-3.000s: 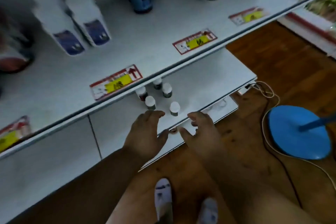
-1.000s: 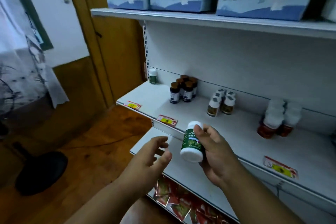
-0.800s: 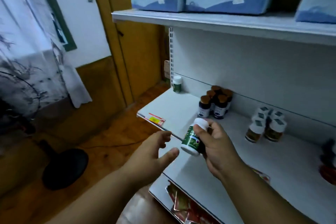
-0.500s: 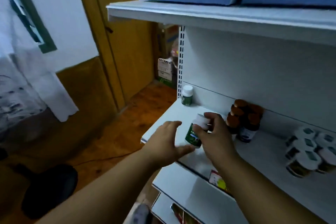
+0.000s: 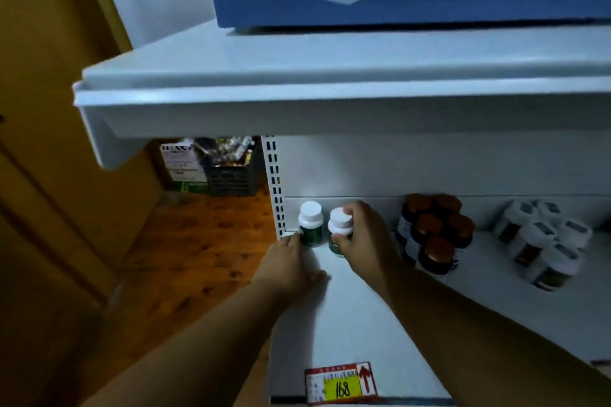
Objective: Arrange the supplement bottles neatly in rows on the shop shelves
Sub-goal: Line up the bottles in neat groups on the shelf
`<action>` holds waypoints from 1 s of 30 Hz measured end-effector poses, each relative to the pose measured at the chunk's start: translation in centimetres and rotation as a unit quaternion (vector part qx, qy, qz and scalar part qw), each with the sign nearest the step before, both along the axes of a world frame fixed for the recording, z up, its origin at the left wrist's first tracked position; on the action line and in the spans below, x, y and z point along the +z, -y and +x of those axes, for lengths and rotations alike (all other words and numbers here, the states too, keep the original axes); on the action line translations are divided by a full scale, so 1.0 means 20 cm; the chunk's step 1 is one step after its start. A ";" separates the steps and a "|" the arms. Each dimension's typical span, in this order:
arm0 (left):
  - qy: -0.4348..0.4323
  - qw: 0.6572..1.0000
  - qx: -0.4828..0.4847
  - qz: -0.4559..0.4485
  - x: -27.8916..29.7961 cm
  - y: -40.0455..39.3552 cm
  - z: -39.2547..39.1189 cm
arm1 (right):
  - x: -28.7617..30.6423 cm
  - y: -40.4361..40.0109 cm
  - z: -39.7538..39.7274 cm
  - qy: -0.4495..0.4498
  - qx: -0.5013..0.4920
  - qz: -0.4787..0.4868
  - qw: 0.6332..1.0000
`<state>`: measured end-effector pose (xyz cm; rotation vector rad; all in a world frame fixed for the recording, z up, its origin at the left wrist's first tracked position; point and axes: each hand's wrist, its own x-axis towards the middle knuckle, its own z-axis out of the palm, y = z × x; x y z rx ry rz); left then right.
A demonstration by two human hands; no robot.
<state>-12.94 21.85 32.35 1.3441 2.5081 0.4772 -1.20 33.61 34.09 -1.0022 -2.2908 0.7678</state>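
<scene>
Green-labelled bottle, white cap (image 5: 310, 223): we log it upright at the back left corner of the white shelf (image 5: 357, 314), against the rear panel.

Second green-labelled bottle, white cap (image 5: 340, 231): upright just right of the first, near but apart.

Brown-capped dark bottles (image 5: 431, 235): clustered in rows farther right.

White-capped amber bottles (image 5: 545, 243): grouped at far right, slightly blurred.

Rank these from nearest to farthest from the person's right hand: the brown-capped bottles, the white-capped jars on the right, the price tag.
From the right hand:
1. Brown-capped bottles, just to its right.
2. White-capped jars, further right.
3. Price tag, at the shelf's front edge; close to the jars, hard to call.
</scene>
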 end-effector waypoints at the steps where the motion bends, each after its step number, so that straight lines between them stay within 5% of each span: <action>1: -0.006 1.000 -0.004 -0.002 -0.01 -0.01 -0.01 | 0.00 -0.01 -0.02 0.010 -0.007 0.011 1.000; 18: -0.023 1.000 0.002 -0.007 0.05 0.12 0.24 | 0.03 0.18 0.25 0.001 0.034 0.060 0.998; 22: -0.035 0.994 -0.086 0.054 0.06 0.20 0.53 | 0.10 0.30 0.59 -0.043 0.001 0.039 0.998; 30: -0.018 0.944 -0.307 0.119 0.03 0.14 1.20 | 0.07 0.61 1.52 -0.059 -0.224 -0.009 0.973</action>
